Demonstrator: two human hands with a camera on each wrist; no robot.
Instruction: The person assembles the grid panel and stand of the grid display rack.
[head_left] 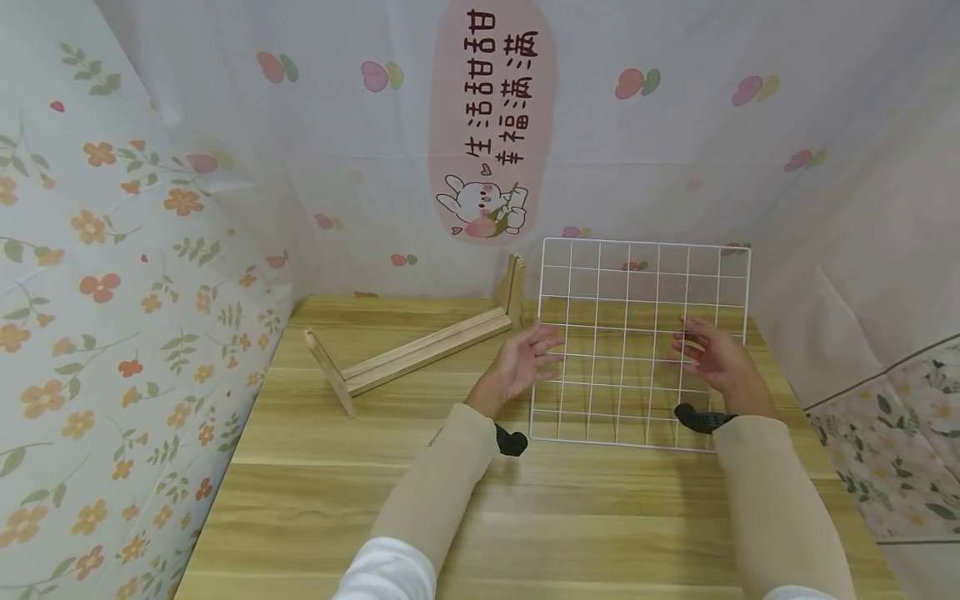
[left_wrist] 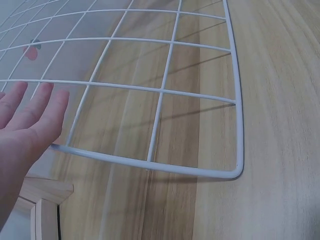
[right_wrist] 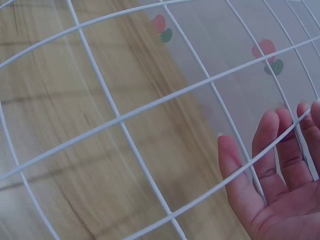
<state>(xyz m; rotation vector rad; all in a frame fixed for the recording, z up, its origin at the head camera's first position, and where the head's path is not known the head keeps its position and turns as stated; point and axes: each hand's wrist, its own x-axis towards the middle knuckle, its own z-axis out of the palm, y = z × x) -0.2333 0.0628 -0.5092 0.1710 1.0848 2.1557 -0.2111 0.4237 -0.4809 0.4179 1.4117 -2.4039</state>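
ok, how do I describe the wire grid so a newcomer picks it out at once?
Find the wood-grain table below the rabbit drawing. At its back right, with the left hand at one edge and the right hand near the opposite one, is the rectangular white wire grid. Unlike the solid wooden stand to its left, it is thin wires with open squares.

Soft light, faint shadows, wide-angle distortion
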